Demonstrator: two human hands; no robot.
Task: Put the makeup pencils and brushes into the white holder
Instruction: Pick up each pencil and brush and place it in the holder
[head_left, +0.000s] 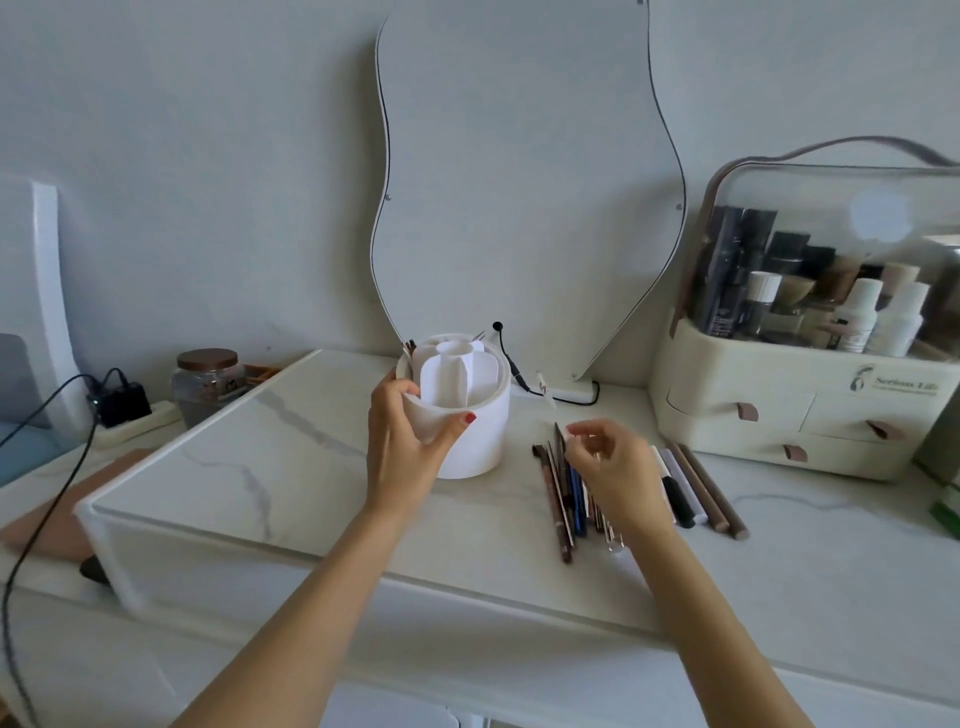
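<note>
The white holder (467, 410) stands upright on the marble tabletop (270, 457), the left hand (410, 441) wrapped around its near rim. Just right of it lie the pencils and brushes (566, 493) in a loose row; the right hand (613, 467) hovers over them, fingers curled, whether pinching one I cannot tell.

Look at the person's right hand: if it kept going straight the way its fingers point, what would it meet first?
The right hand points left and slightly away. Its fingertips are already at the dark pencil in the pile; beyond that, probably the white holder steadied by the left hand, though depth is uncertain.
</note>
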